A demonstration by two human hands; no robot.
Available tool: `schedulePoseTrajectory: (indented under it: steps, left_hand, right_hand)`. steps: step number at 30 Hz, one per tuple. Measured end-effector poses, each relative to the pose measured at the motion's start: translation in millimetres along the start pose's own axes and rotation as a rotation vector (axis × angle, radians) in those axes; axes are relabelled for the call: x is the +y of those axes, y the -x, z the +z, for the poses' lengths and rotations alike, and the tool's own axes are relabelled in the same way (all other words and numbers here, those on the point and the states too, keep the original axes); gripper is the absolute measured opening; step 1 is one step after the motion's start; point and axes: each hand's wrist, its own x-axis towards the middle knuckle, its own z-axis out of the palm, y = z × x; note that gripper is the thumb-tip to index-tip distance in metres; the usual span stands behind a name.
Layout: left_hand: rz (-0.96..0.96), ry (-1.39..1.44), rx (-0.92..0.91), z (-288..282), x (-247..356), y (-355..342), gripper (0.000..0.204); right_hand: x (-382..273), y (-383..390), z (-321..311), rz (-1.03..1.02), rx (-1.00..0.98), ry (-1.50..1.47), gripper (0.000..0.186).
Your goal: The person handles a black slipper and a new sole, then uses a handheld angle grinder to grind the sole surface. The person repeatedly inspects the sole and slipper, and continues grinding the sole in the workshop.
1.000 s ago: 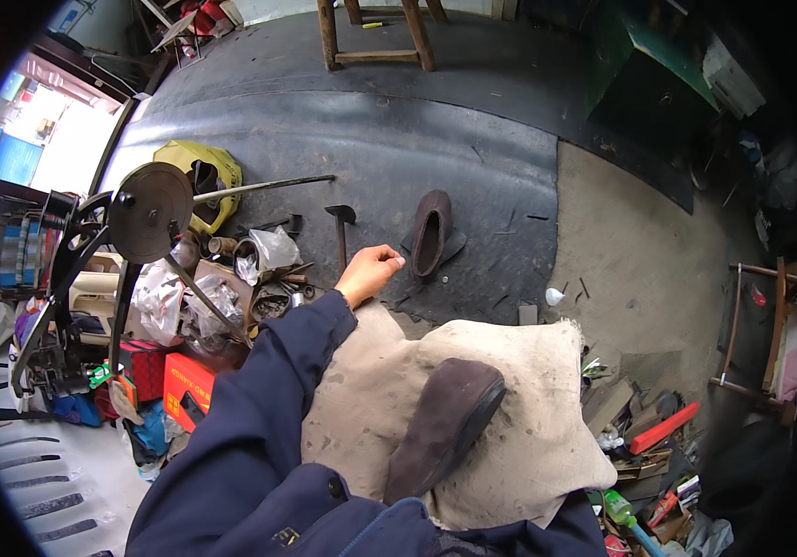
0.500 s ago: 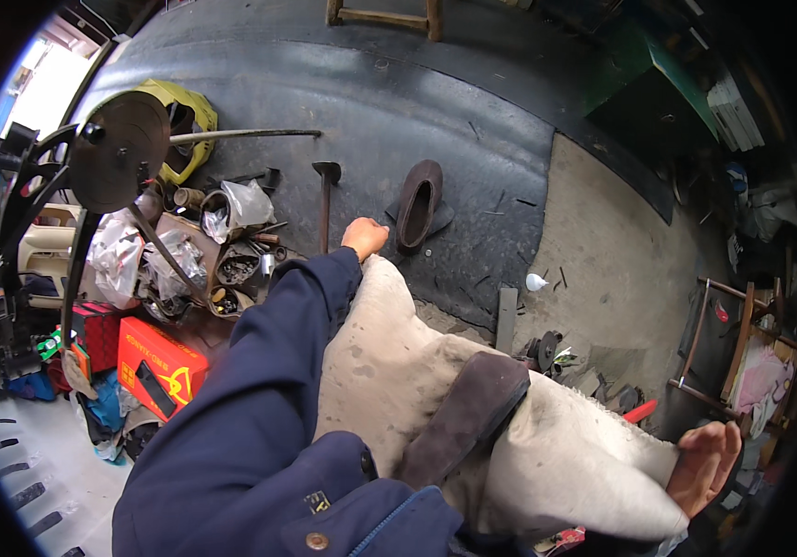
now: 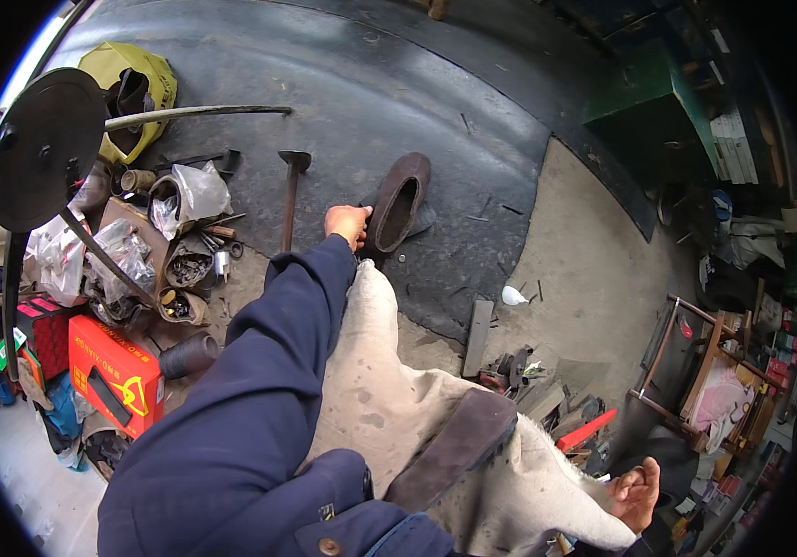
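Observation:
A dark felt shoe (image 3: 400, 172) lies on the floor mat, over a dark flat piece (image 3: 422, 220). My left hand (image 3: 347, 223) is closed at its left side; whatever its fingers hold is hidden. An upright iron stand (image 3: 289, 204) is just left of that hand. A second dark shoe (image 3: 450, 446) lies on the pale cloth (image 3: 357, 399) over my lap. My right hand (image 3: 635, 492) is low at the cloth's right edge, fingers apart and slightly bent.
A black machine wheel (image 3: 44, 153), yellow bag (image 3: 152, 74), bagged metal parts (image 3: 189, 265) and red box (image 3: 101, 371) crowd the left. A green cabinet (image 3: 640, 116) stands back right, a wooden rack (image 3: 705, 390) and scrap pieces (image 3: 547, 399) at right.
My view has shifted. My left hand has moved forward, closer to the floor shoe. My right hand has come into view at the cloth's right edge, which has been drawn sideways.

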Motion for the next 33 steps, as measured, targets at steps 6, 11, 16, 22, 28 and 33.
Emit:
schedulePoseTrajectory:
  steps: [6,11,16,22,28,33]
  left_hand:
    - [0.174,-0.008,0.031,0,7,-3,0.016]
    - [0.459,-0.318,0.170,-12,12,-9,0.016]
    - [0.589,-0.572,0.148,-22,11,11,0.028]
    - [0.597,-0.731,0.164,-14,15,22,0.044]
    - [0.657,-0.948,0.220,1,9,3,0.039]
    - [0.609,-0.902,0.231,6,10,-11,0.031]
  right_hand:
    - [-21,21,-27,-0.141,0.253,0.037,0.063]
    - [-65,9,29,-0.291,0.474,0.294,0.042]
    - [-67,1,151,-0.709,0.201,0.719,0.040]
    - [-6,-7,247,-0.248,-0.105,0.936,0.020]
    - [3,-22,240,-0.021,-0.013,0.516,0.023]
    - [7,-29,237,0.058,-0.008,0.466,0.024]
